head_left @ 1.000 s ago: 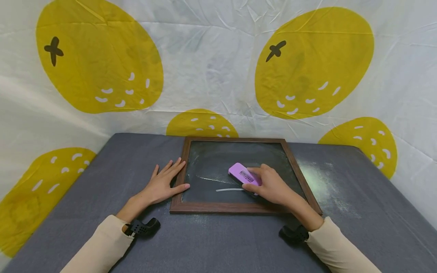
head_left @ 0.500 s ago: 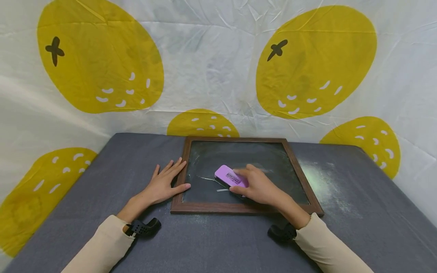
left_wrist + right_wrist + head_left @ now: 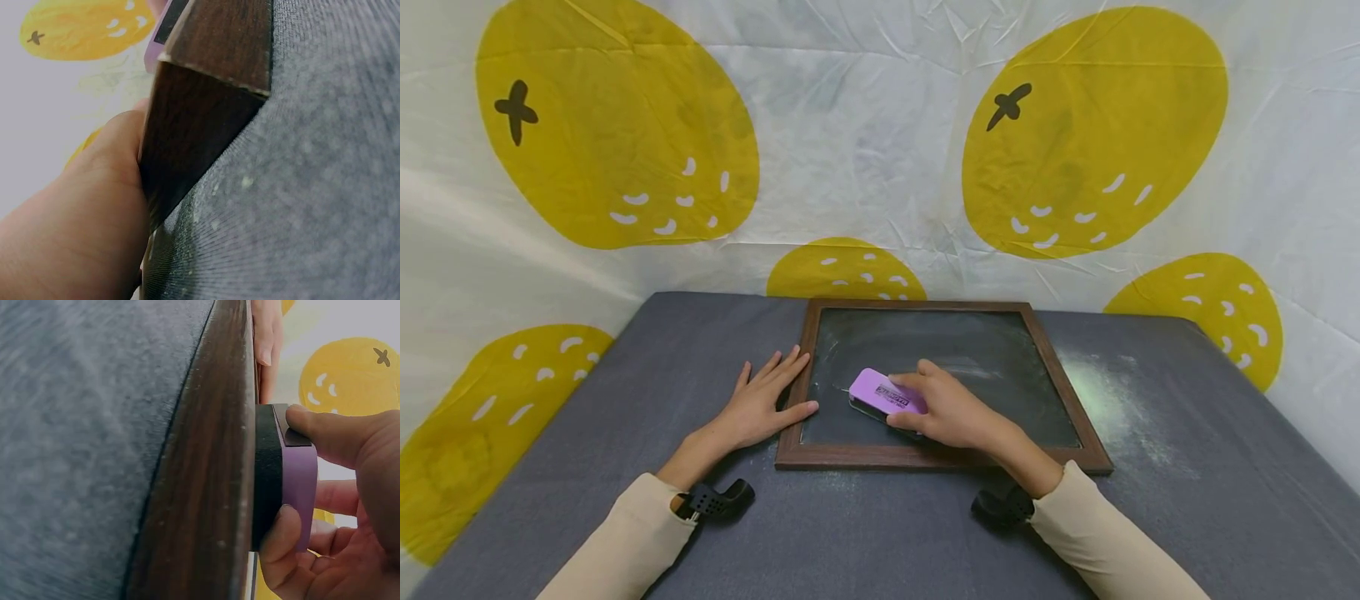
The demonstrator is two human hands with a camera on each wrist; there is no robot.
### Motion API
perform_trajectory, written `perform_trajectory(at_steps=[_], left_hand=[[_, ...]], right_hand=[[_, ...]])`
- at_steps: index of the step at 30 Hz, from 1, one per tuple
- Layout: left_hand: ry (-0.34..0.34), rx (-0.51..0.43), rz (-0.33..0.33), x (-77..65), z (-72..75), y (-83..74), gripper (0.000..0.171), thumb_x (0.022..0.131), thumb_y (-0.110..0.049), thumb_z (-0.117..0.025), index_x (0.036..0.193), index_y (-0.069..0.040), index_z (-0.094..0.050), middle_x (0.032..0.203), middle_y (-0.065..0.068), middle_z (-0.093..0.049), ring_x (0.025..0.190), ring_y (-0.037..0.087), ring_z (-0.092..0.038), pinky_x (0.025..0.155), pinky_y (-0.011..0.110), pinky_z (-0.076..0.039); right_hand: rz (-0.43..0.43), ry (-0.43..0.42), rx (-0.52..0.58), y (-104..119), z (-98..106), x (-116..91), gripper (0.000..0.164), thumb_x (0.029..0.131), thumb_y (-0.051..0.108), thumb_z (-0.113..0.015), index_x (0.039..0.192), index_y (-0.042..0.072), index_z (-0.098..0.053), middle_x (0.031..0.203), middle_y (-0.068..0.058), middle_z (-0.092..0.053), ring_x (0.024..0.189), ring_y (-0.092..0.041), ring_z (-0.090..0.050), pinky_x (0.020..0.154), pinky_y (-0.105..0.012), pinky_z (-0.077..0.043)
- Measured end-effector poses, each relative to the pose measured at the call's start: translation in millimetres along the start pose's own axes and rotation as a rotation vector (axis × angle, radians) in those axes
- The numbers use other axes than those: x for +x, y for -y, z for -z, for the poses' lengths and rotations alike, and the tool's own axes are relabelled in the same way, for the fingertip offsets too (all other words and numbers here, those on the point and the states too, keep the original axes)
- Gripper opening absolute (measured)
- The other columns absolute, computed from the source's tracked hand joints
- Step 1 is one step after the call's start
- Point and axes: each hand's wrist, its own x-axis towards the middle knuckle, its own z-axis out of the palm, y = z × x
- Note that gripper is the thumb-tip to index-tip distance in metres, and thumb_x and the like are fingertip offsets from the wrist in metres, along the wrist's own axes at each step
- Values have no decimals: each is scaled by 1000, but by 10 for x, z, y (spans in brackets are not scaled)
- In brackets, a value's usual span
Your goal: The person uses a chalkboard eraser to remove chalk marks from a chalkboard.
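Observation:
A chalkboard (image 3: 992,350) in a brown wooden frame lies flat on the table. My right hand (image 3: 951,408) grips a purple board eraser (image 3: 872,387), its black felt side down on the board, left of the middle. In the right wrist view, thumb and fingers hold the eraser (image 3: 299,487) by its sides, just beyond the wooden frame (image 3: 206,456). My left hand (image 3: 760,407) lies with straight, spread fingers over the left edge of the frame, thumb on the lower left part. A short bit of a pale chalk line shows at the eraser's left end; the eraser hides what lies under it.
The table has a dark grey cloth (image 3: 850,533), with pale chalk dust (image 3: 1120,417) right of the board. Behind it hangs a white curtain (image 3: 865,150) with big yellow fruit prints. Black wrist cameras sit at both sleeves.
My right hand has slid the eraser left across the board. The white chalk strokes seen before are now covered or gone, with faint smears to the right. My left hand has stayed put.

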Motion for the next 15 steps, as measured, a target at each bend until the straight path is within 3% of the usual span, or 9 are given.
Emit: perform_trajectory(at_steps=[7, 15], left_hand=[[-3, 7, -9, 0, -8, 8, 81, 91, -57, -54, 154, -15, -25, 158, 8, -17, 143, 36, -14, 105, 67, 4], [1, 9, -15, -9, 3, -1, 80, 92, -56, -54, 154, -15, -24, 158, 7, -16, 143, 35, -14, 106, 66, 4]], right_hand=[[-5, 60, -15, 11, 27, 12, 57, 85, 33, -73, 134, 8, -58, 79, 1, -34, 63, -12, -31, 56, -24, -22], [5, 56, -10, 4, 34, -16, 57, 85, 33, -73, 134, 8, -58, 79, 1, -31, 64, -11, -31, 54, -23, -21]])
